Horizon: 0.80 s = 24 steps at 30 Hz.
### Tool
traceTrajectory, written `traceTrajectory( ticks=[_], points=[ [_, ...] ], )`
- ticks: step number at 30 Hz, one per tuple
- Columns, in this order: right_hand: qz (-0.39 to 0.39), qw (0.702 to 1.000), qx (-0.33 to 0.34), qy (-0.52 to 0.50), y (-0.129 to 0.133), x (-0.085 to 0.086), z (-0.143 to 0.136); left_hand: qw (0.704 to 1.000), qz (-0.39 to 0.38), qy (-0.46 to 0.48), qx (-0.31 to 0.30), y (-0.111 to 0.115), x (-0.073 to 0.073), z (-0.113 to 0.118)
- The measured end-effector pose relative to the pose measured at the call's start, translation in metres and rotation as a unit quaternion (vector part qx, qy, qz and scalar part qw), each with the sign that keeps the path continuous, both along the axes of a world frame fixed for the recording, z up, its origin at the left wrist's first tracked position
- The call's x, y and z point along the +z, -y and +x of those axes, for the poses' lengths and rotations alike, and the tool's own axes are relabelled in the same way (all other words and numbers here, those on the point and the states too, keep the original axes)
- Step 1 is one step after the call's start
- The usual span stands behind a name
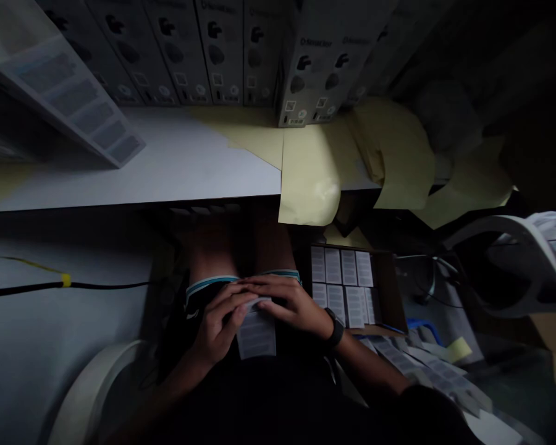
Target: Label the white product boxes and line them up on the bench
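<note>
A small pale box [257, 335] with rows of print on its face rests in my lap. My left hand [220, 321] is curled round its upper left, the thumb near the box's top edge. From the other side, my right hand [296, 304] bends over the top end, its thumb lying by the edge. The fingers of both hands meet and partly overlap beyond the box, hiding its far end. A dark watch [336, 327] is on my right wrist.
A white table [176, 164] stands ahead, bearing a row of tall printed boxes [213, 55] and yellow paper [308, 191]. To my right are an open carton [391, 296] of similar small boxes, flat printed pieces [426, 371] and a chair arm [514, 232]. A cable [23, 289] runs at left.
</note>
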State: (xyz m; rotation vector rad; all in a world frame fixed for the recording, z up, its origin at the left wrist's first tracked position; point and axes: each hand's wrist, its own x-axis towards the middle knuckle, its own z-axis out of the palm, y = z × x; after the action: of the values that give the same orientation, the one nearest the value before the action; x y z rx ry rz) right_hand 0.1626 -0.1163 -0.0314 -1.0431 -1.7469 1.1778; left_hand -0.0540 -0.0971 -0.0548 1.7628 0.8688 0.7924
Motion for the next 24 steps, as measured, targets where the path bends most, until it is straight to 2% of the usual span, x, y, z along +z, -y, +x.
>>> traceTrajectory(
  ticks=[5, 9, 13, 17, 19, 20, 22, 23, 24],
  points=[
    [0.077, 0.994, -0.048, 0.061, 0.017, -0.005, -0.01, 0.999, 0.034, -0.004, -0.031, 0.0, -0.01, -0.009],
    [0.115, 0.989, -0.026, 0.089, 0.026, -0.009, -0.007, 0.996, 0.038, 0.001, -0.078, -0.004, -0.015, -0.016],
    [0.103, 0.99, -0.023, 0.091, 0.03, -0.011, -0.007, 0.99, 0.082, -0.02, -0.115, -0.004, -0.021, -0.02],
    [0.061, 0.996, -0.037, 0.044, 0.026, -0.008, -0.005, 0.99, 0.104, -0.047, -0.085, -0.003, -0.017, -0.02],
    [0.034, 0.989, -0.14, 0.011, 0.017, -0.01, 0.006, 0.992, 0.112, -0.009, -0.051, -0.01, -0.007, -0.019],
    [0.025, 0.972, -0.232, -0.014, 0.01, -0.013, 0.015, 0.993, 0.113, 0.018, -0.023, -0.017, 0.002, -0.018],
    [0.021, 0.897, -0.435, -0.073, -0.009, -0.02, 0.039, 0.988, 0.118, 0.076, 0.061, -0.038, 0.024, -0.015],
    [0.02, 0.856, -0.506, -0.1, -0.019, -0.024, 0.052, 0.98, 0.127, 0.098, 0.114, -0.053, 0.037, -0.013],
    [0.016, 0.83, -0.544, -0.123, -0.03, -0.028, 0.064, 0.967, 0.145, 0.118, 0.172, -0.07, 0.051, -0.011]
  ],
)
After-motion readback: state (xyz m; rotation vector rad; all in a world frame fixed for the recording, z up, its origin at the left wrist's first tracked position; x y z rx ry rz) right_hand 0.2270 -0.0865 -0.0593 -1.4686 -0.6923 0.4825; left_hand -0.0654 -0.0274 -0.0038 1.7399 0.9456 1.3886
